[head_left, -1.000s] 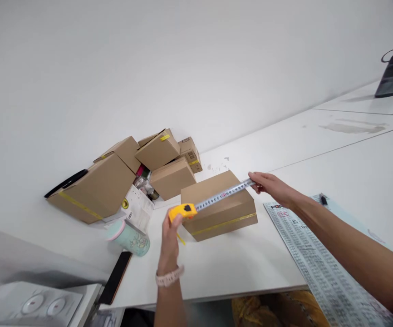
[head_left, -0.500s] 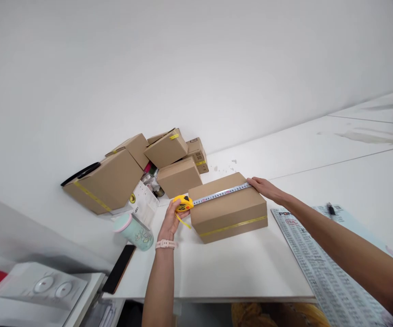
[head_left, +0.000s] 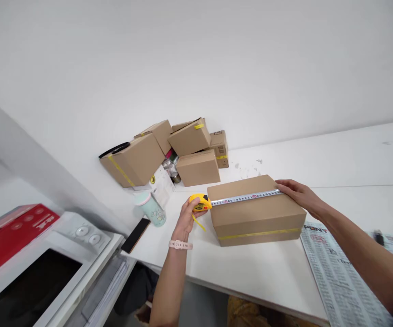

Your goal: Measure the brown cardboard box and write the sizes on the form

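Note:
A closed cardboard box (head_left: 251, 215) with yellow tape along its front side lies on the white table (head_left: 251, 268). My left hand (head_left: 185, 219) is wrapped round the yellow case of a tape measure (head_left: 199, 202), just off the box's left edge; a yellow strap hangs below it. The silver blade (head_left: 244, 198) runs across the top of the box from left to right. At the far right edge my right hand (head_left: 300, 196) grips the blade's end, its fingers against the box; the fingertips are partly hidden.
Several cardboard boxes (head_left: 198, 168) are stacked by the wall. A mint tumbler (head_left: 154, 211) and a black phone (head_left: 136, 235) are at the table's left edge. A microwave (head_left: 33, 290) with a red box (head_left: 16, 236) on top stands left. A printed sheet (head_left: 339, 268) lies right.
The tape case has come down to the box's left edge, and the blade now lies along the top instead of slanting above it. The view has turned left, showing more of the microwave.

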Available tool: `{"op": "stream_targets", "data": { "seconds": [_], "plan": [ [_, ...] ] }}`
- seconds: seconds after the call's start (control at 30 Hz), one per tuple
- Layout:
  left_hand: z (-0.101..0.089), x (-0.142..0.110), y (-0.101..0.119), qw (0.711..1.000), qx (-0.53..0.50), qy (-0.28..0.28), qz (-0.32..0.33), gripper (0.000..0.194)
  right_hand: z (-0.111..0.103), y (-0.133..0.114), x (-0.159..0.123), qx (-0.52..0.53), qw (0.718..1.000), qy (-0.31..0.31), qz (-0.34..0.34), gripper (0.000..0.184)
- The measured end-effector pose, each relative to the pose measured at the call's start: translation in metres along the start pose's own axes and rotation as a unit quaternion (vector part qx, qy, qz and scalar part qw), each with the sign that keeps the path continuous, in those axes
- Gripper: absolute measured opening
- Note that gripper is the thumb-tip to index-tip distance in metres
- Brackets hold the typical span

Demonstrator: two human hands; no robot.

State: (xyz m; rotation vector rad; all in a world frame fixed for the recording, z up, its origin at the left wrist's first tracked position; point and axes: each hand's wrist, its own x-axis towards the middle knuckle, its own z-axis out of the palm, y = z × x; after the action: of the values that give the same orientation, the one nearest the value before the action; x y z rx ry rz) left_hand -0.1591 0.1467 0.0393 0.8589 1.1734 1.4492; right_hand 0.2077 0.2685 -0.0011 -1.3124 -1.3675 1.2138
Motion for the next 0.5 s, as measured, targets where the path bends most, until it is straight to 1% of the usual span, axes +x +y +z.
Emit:
{"op": "stream_targets", "data": {
  "seconds": [0.13, 0.23, 0.37, 0.5],
  "plan": [
    [-0.011, -0.011, 0.000, 1.000, -0.002, 0.017, -0.008, 0.045, 0.002, 0.001, -0.001, 0.008, 1.000, 0.012, 0.025, 0.050],
    [-0.016, -0.012, -0.003, 1.000, -0.005, 0.019, -0.019, 0.043, 0.002, 0.002, -0.001, 0.010, 0.999, 0.013, 0.050, 0.049],
    [-0.023, -0.008, -0.005, 1.000, -0.009, 0.013, -0.021, 0.041, 0.003, 0.005, 0.001, 0.014, 0.999, 0.020, 0.044, 0.048],
    [-0.029, -0.005, -0.006, 1.000, -0.009, 0.001, -0.022, 0.044, 0.005, 0.005, 0.000, 0.007, 0.999, 0.023, 0.041, 0.049]
  ]
}}
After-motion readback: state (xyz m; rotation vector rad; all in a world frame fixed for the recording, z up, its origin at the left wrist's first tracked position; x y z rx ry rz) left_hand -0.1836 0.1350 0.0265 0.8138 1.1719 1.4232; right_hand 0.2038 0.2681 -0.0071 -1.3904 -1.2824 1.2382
